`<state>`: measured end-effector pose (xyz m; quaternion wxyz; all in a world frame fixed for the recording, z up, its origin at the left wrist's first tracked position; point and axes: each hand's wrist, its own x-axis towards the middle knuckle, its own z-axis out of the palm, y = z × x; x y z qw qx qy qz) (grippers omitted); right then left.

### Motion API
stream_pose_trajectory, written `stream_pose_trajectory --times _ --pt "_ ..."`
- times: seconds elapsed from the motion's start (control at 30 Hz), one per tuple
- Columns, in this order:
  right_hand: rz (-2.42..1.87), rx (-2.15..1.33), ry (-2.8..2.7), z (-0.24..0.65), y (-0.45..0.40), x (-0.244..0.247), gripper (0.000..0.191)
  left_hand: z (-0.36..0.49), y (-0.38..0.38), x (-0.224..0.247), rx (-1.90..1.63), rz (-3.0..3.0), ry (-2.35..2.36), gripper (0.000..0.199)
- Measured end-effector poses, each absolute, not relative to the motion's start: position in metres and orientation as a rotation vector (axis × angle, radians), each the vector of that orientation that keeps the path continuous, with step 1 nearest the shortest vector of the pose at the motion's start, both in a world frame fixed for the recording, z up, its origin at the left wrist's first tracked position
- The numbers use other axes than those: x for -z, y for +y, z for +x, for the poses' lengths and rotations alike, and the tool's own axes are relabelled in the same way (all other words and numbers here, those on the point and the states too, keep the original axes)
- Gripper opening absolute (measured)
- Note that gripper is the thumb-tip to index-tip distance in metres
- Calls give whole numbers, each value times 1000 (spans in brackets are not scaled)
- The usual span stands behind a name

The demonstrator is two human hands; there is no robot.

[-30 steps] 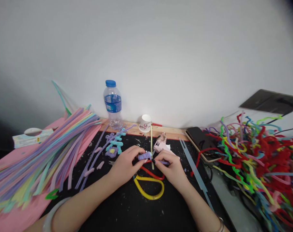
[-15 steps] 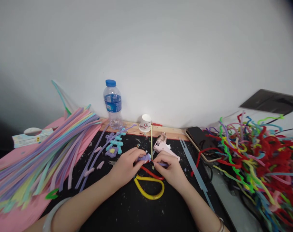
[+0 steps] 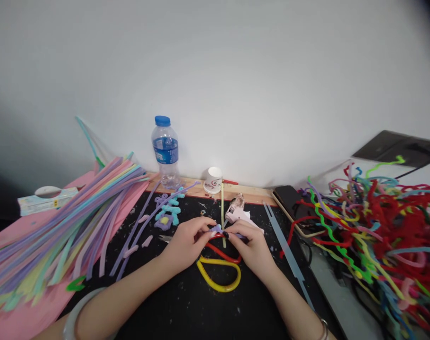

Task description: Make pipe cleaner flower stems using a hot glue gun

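A pale bangle (image 3: 75,310) and silvery bracelet (image 3: 324,327) show.

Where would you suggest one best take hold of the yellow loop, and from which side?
I'd pinch the yellow loop by its rounded near edge, coming from the person's side: that curve lies uncovered, while the far side runs close to the left hand and red loop.

The pipe cleaner (image 3: 217,228) is fuzzy and light purple, held over the black surface (image 3: 201,314) between the left hand (image 3: 188,242) and the right hand (image 3: 251,243). A short, bunched part shows in the gap, its bends too small to make out. Another bit shows beside the right thumb; the left hand may hide more.
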<state>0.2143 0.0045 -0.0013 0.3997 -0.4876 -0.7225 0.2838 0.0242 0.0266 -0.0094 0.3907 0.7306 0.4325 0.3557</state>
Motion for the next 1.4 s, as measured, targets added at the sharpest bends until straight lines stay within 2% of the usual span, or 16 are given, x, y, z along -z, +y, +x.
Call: stream_pose_trajectory --times 0.5,1.4 --pt "-1200 -664 -1713 214 4 2 13 24 33 13 -849 1380 924 20" --pt "-1181 -770 -1731 216 6 2 13 23 35 12 -826 1270 859 28"
